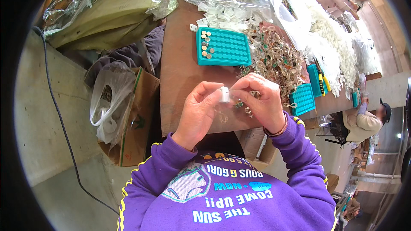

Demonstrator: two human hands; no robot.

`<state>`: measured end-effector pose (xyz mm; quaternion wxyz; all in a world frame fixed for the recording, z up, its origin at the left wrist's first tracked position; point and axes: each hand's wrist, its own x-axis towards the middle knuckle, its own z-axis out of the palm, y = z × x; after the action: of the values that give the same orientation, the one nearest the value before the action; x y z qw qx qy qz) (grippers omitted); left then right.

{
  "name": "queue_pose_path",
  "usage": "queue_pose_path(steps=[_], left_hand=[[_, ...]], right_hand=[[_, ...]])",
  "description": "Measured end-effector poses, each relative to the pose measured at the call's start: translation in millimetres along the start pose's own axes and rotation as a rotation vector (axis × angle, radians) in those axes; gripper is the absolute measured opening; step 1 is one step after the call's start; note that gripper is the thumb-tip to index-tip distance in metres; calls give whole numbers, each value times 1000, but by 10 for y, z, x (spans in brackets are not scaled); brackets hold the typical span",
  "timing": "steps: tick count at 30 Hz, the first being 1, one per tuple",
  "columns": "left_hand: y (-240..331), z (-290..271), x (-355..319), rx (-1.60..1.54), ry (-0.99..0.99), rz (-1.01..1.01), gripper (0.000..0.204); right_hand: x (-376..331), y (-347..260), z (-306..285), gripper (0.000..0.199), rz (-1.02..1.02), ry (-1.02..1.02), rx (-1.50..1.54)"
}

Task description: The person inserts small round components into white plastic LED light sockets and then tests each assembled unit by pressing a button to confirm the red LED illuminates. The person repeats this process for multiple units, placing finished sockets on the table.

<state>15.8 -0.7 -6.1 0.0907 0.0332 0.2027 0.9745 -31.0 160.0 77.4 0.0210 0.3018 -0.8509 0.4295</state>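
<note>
Together, both hands point(233, 102) pinch a white cap point(224, 94).

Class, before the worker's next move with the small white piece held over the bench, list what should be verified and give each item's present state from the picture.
1. White piece is pinched between both hands: ok; left hand and right hand both have fingers on it.
2. Teal tray lies flat on the brown table: ok.
3. Tray has free pockets: ok; only a few at its left end hold small round parts.
4. Supply of parts is close: ok; a heap of ring parts lies beside the tray.
5. Piece correctly fitted: cannot tell; too small.
</note>
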Motion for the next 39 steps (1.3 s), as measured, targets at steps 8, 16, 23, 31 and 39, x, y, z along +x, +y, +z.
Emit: queue_pose_path(steps=[8, 16, 23, 31, 39], left_hand=[[-22, 9, -5, 32, 28, 3, 17], [-1, 7, -15, 106, 49, -41, 19], [-17, 40, -7, 126, 101, -21, 19], [0, 68, -21, 106, 75, -31, 20], [10, 56, -23, 128, 69, -41, 20]], right_hand=[[-29, -17, 24, 6, -82, 58, -47], [-47, -34, 55, 8, -164, 63, -124], [-81, -78, 72, 9, -204, 38, -192], [-130, -22, 80, 10, -185, 98, -96], [-115, -3, 114, 14, -233, 88, -128]])
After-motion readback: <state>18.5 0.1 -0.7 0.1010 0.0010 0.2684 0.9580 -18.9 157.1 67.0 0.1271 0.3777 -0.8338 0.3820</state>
